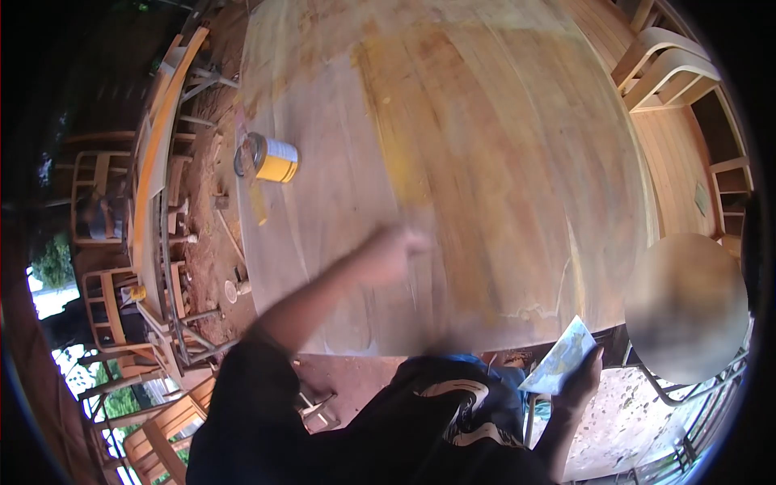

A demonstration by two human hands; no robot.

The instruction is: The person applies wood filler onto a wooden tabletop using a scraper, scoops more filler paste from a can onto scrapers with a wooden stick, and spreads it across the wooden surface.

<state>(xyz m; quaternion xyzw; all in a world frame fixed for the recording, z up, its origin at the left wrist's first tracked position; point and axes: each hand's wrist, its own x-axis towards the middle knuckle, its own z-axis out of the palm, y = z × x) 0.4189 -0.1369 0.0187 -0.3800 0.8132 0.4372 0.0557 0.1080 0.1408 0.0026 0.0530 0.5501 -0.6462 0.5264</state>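
Note:
My left hand [396, 252] is over the wide wooden tabletop [517, 145], blurred by motion. Its fingers look curled; what they hold, if anything, is lost in the blur. Yellow smears [400, 162] mark the boards beyond it. Below the table's near edge, at the right, my right hand [584, 378] grips a flat sheet or board [559, 360] with pale blue, white and yellowish patches. On the left side of the tabletop stands a tin [277, 159] with a yellow and white label, and a brownish streaked thing crosses its rim.
Wooden chair frames [105, 303] and a long orange-brown board [170, 113] are at the left. Curved wooden pieces [667, 69] sit on planks at the right. A blurred round tan shape [687, 307] is near my right side, above a speckled white surface [630, 420].

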